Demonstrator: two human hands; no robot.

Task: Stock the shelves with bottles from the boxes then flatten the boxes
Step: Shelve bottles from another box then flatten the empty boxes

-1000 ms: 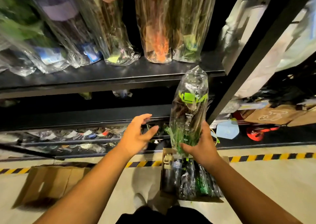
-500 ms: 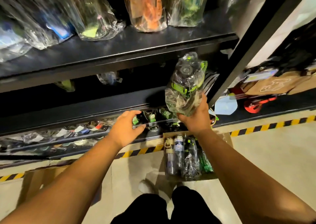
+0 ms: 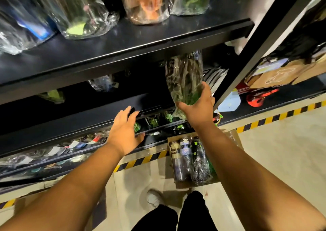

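The cardboard box (image 3: 232, 139) sits open on the floor at lower centre of the frame, just above my shoes (image 3: 155, 198), and it holds a row of wrapped bottles (image 3: 185, 160) lying side by side: one with a tan cap, one with a bluish label, one black with green lettering, and something green at the right edge that I can't make out. Across the top of the frame the upper shelf (image 3: 141, 41) carries standing bottles in clear plastic sleeves (image 3: 146, 3), orange and green ones among them. The lowest shelf (image 3: 153, 123), between my two hands, shows a line of caps and green tags seen from above. My right hand (image 3: 197, 105), right of centre, grips the task bottle (image 3: 183, 78) by its lower end. The thumb curls round its left side and the fingers wrap its right side through the crinkled wrap. The bottle rises from my palm, its top tucked under the front lip of the upper shelf, just left of the slanting black post (image 3: 255, 54). My left hand (image 3: 123, 130), centre of the frame, holds nothing. Its fingers are spread and nearly straight over the front edge of the middle shelf (image 3: 79, 123), well apart from the bottle; whether they touch the shelf I can't tell.
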